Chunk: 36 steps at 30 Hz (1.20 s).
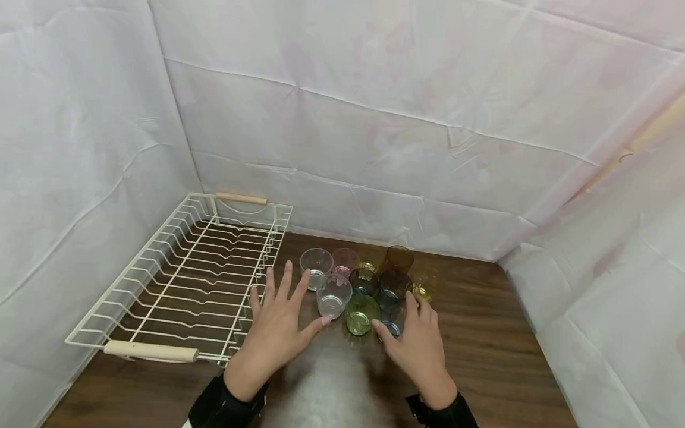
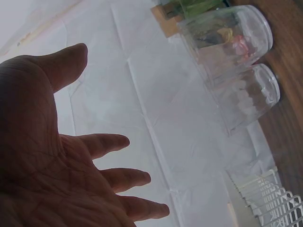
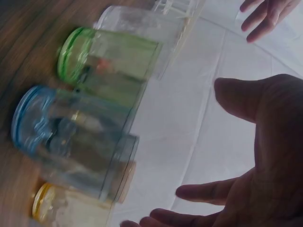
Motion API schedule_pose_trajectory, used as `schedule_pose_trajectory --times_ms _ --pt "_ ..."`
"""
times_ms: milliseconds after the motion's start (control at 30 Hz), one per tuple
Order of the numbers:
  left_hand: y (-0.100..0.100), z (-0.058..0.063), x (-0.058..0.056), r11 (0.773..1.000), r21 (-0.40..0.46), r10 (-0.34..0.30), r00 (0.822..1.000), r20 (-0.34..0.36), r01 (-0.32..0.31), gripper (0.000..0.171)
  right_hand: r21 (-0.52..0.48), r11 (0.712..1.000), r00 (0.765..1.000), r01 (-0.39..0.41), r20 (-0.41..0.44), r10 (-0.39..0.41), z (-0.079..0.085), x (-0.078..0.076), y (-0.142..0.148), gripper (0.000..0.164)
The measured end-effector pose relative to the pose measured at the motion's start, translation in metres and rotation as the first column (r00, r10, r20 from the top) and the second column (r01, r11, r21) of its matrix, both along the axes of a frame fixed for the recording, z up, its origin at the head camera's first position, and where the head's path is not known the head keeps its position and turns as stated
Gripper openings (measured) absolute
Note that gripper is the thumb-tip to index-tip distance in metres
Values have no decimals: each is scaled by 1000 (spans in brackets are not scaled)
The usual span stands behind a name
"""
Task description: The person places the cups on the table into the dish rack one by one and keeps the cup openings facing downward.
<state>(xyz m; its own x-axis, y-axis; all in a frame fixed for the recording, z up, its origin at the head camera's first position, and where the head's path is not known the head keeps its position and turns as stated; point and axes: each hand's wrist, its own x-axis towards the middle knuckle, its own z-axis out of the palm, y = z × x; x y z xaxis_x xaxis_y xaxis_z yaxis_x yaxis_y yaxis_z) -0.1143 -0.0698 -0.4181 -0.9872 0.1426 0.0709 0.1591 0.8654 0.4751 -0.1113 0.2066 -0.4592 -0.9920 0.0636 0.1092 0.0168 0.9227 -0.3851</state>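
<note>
A cluster of see-through glasses stands on the table. My left hand (image 1: 278, 330) hovers beside its left side, fingers spread and palm empty. Nearest to that hand are the front clear glass (image 1: 334, 297) and another clear glass (image 1: 316, 267) behind it. My right hand (image 1: 420, 345) is held near the right front of the cluster, thumb apart from the fingers, close to the blue glass (image 3: 71, 137) and the green glass (image 1: 361, 315). In the right wrist view a gap shows between the right hand (image 3: 270, 156) and these glasses. Dark glasses (image 1: 395, 285) stand behind them.
A white wire dish rack (image 1: 187, 267) with wooden handles (image 1: 151, 351) stands left of the glasses. Toward the back of the cluster are a pink glass (image 1: 345, 260), a brown glass (image 1: 398, 257) and yellow glasses (image 1: 423, 289). White sheeting (image 1: 348, 131) surrounds the wooden table (image 1: 492, 339).
</note>
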Motion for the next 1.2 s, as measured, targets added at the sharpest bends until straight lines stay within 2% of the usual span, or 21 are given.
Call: schedule_pose_trajectory --times_ms 167,367,467,733,1200 --pt "0 -2 0 1000 11 -4 1000 6 4 101 49 998 999 27 27 -29 -9 1 11 108" --pt "-2 -2 1 1000 3 0 1000 19 0 101 77 997 996 8 93 -16 -21 -6 16 114" --pt "-3 -3 2 1000 -5 -2 1000 22 2 100 71 997 995 6 98 -13 -26 -9 16 110" --pt "-6 -5 2 1000 -9 -10 999 40 11 98 49 999 998 0 66 -3 -33 -14 14 87" --pt "-8 -11 0 1000 23 -2 1000 -7 2 94 -19 1000 997 20 78 -18 -32 -17 15 82"
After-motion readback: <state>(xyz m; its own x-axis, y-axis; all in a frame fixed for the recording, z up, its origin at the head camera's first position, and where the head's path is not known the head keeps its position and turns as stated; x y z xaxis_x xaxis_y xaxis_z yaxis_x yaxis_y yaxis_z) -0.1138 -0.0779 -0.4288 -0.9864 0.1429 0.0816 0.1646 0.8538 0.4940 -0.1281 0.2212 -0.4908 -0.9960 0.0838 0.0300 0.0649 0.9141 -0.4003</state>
